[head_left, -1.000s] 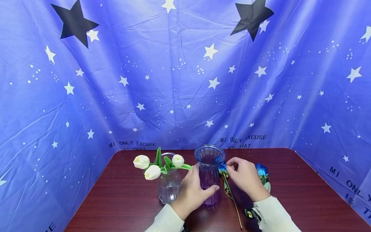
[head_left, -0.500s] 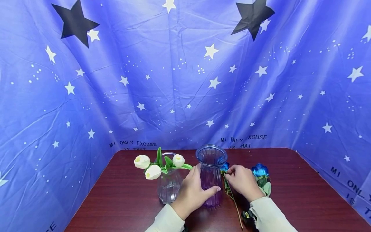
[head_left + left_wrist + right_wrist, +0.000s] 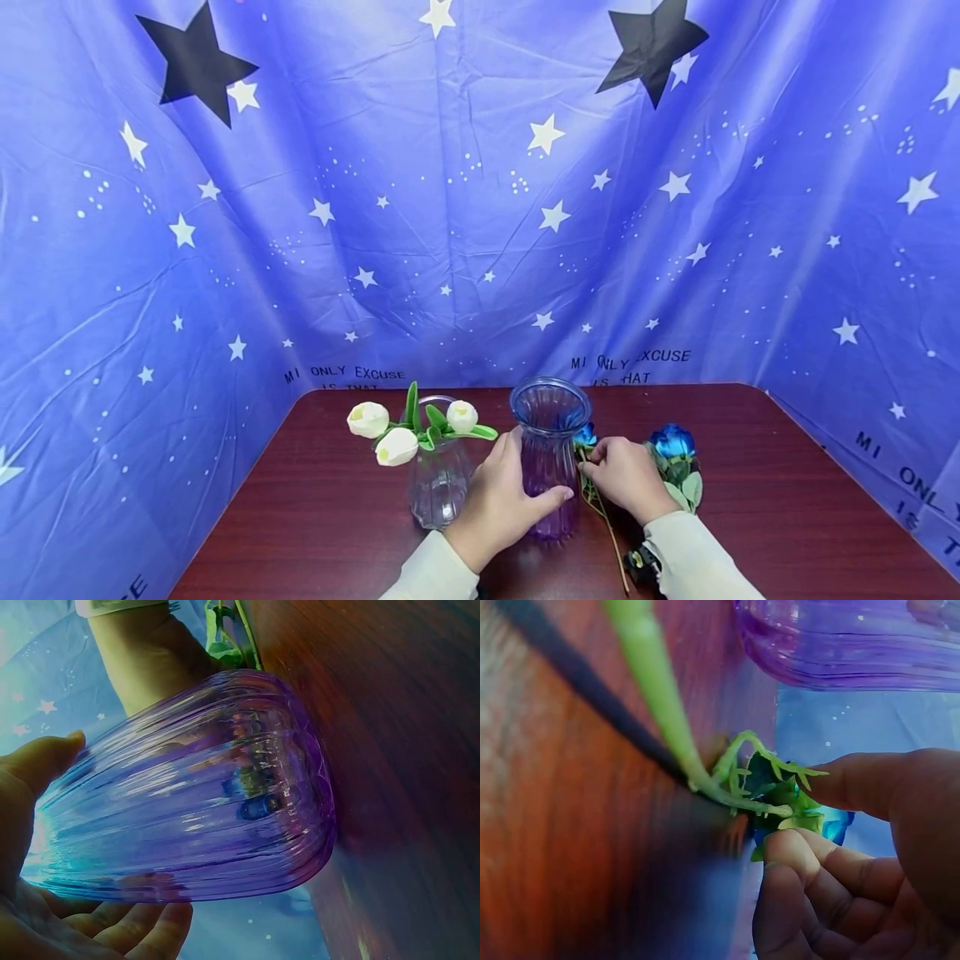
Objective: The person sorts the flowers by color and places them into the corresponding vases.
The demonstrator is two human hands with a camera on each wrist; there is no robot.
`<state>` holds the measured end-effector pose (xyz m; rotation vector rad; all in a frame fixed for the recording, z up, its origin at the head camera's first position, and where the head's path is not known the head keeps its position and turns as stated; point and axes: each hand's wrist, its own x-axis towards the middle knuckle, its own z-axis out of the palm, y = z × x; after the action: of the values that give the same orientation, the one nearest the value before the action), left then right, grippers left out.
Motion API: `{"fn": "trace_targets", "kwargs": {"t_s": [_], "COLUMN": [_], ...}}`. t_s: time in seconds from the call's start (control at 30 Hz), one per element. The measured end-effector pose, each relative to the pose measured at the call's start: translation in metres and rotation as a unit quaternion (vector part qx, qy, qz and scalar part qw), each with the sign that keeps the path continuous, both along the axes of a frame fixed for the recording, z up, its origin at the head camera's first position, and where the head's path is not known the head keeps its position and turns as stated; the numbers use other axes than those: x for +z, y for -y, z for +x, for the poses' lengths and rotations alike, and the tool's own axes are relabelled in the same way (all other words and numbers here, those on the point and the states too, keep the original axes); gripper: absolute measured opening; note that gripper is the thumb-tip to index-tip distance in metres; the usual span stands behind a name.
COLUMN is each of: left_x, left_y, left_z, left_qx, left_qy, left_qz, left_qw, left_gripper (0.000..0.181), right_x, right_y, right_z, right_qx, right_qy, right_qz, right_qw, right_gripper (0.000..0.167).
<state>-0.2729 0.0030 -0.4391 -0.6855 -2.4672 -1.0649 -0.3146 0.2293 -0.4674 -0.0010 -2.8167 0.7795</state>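
Note:
My left hand [image 3: 498,504] wraps round a purple-blue ribbed glass vase [image 3: 551,483], thumb on the near side and fingers on the left. The vase stands upright, and its wide mouth shows no flower in it. Right of the vase, my right hand [image 3: 628,477] has thumb and forefinger about the stem top of a blue rose [image 3: 586,435]. In the right wrist view, the green calyx [image 3: 804,814] lies between thumb and fingertip, with the blue petals partly hidden behind. The rose's stem [image 3: 617,546] runs along the table toward me.
A clear glass vase [image 3: 437,500] holding white tulips [image 3: 396,447] stands left of the purple vase. A second blue rose [image 3: 672,442] with leaves lies right of my right hand. The dark red table [image 3: 322,517] is backed by a blue starry cloth [image 3: 450,250].
My right hand has moved down slightly from the rose's bloom to the stem just below it. My left hand keeps its grip on the vase, which has shifted slightly right.

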Motion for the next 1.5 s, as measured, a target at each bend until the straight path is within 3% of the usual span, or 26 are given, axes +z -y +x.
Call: {"fn": "trace_targets", "kwargs": {"t_s": [0.6, 1.07, 1.5], "left_x": [0.0007, 0.0003, -0.0024], "left_y": [-0.0002, 0.0007, 0.0002], "left_z": [-0.0001, 0.0000, -0.0019], "left_qx": [-0.009, -0.004, 0.001], "left_qy": [0.021, 0.016, -0.016], "left_qz": [0.001, -0.007, -0.009], "left_qw": [0.9997, 0.9998, 0.9998], "left_gripper": [0.090, 0.090, 0.088], "right_x": [-0.0051, -0.0076, -0.0103], "right_y": [-0.0007, 0.0011, 0.0013], "right_z": [0.0016, 0.0012, 0.0007], "right_qx": [0.009, 0.015, 0.017], "right_qy": [-0.011, 0.027, 0.030], "right_qz": [0.007, -0.003, -0.021], "right_qw": [0.9999, 0.9995, 0.9992], "right_gripper": [0.031, 0.031, 0.027]}}
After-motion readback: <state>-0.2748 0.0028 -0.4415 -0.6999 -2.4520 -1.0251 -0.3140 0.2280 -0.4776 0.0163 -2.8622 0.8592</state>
